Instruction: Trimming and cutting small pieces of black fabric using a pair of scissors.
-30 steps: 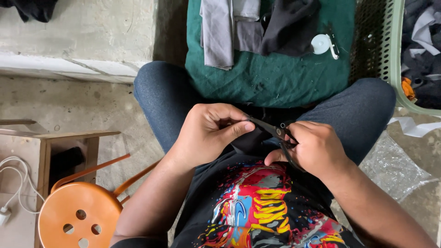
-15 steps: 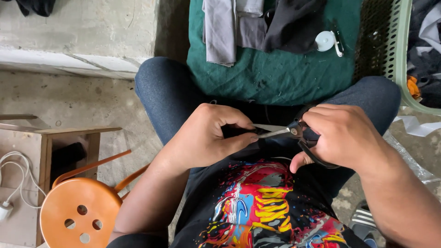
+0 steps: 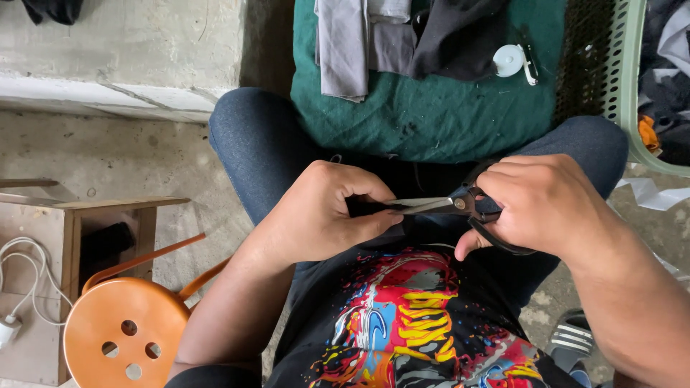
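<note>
My right hand [image 3: 548, 202] grips the black handles of a pair of scissors [image 3: 445, 206], whose silver blades point left. My left hand [image 3: 327, 215] is closed on a small piece of dark fabric [image 3: 359, 208] right at the blade tips. Both hands hover over my lap, above a black shirt with a colourful print [image 3: 402, 316] and blue jeans [image 3: 259, 151].
A green cushion [image 3: 431, 115] lies ahead with grey cloth [image 3: 343, 43], black cloth [image 3: 460, 36] and a white spool [image 3: 509, 60] on it. A pale green basket [image 3: 632, 79] stands at the right. An orange stool [image 3: 122, 330] and a wooden box [image 3: 65, 223] stand at the left.
My right hand has turned the scissors from pointing down in my lap to lying level, blades pointing left. My left hand shifted its pinch on the dark fabric to the blade tips.
</note>
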